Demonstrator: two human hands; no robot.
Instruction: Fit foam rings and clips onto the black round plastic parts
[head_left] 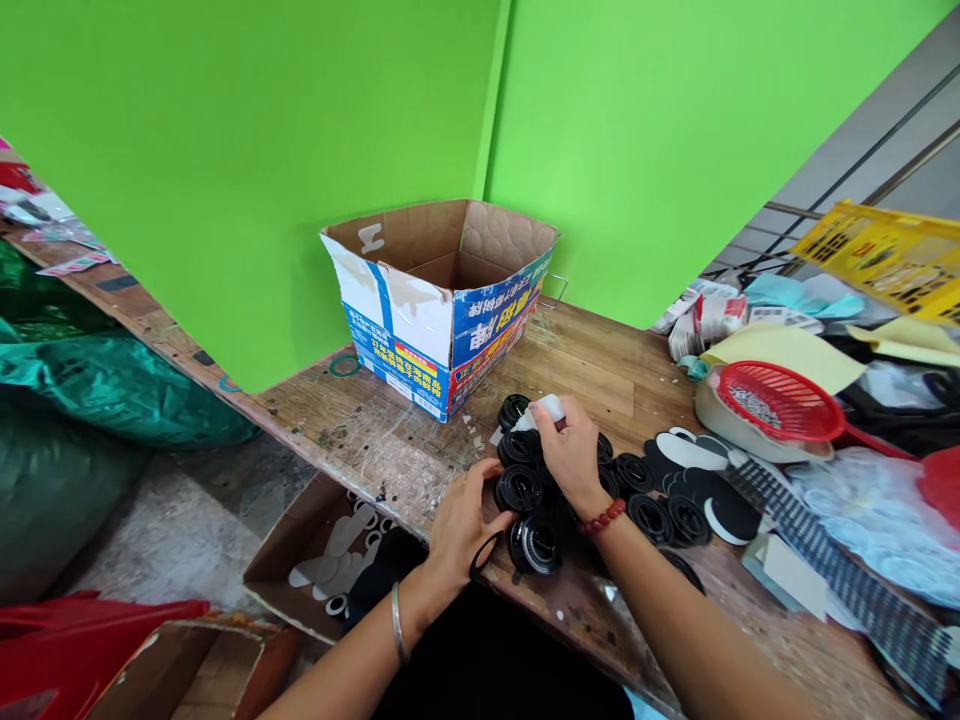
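Observation:
Several black coiled rolls [519, 488] stand in a cluster at the front of the wooden table. My right hand [568, 445] holds a small white bottle [551, 408], tilted with its tip over the rolls at the back of the cluster. At the cluster's left side is my left hand [459, 520], its thumb and fingers apart around the edge of a roll. A thin black loop [484, 558] hangs by the left thumb. More coils [649, 518] lie right of my right wrist.
An open cardboard box [405, 350] stands behind the rolls against green panels. Right are black and white cut pieces [686, 450], a red strainer [780, 400] and a yellow crate [885, 250]. A carton of white pieces [300, 530] sits below the table's left edge.

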